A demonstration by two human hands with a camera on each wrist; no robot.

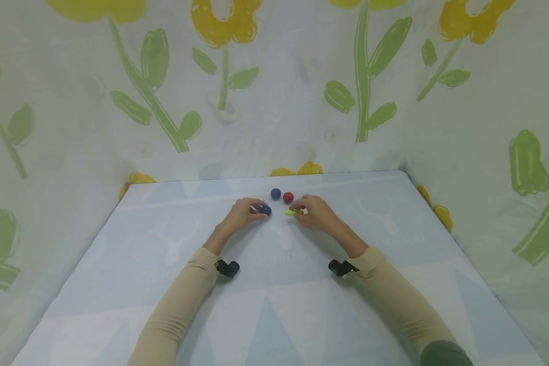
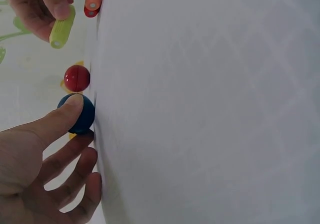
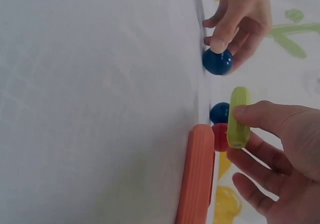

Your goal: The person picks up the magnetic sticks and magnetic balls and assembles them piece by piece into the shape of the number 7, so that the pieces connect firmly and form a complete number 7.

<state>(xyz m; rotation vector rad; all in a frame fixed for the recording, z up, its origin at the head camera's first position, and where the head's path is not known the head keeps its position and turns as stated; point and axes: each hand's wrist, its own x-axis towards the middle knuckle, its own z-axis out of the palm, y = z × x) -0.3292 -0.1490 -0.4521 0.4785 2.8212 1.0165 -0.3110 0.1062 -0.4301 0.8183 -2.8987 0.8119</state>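
Head view: your left hand (image 1: 244,211) pinches a glossy dark-blue ball (image 1: 266,210) between thumb and finger, the remaining fingers loosely spread. Your right hand (image 1: 319,213) pinches a ridged yellow-green bar (image 3: 239,98). Between and beyond them on the pale patterned tabletop (image 1: 274,274) sit a second dark-blue ball (image 1: 276,193) and a shiny red ball (image 1: 288,197), just beside each other. A ridged orange bar (image 3: 198,169) lies near your right hand.

Front ball (image 1: 267,210) left; stick (image 1: 290,212) right
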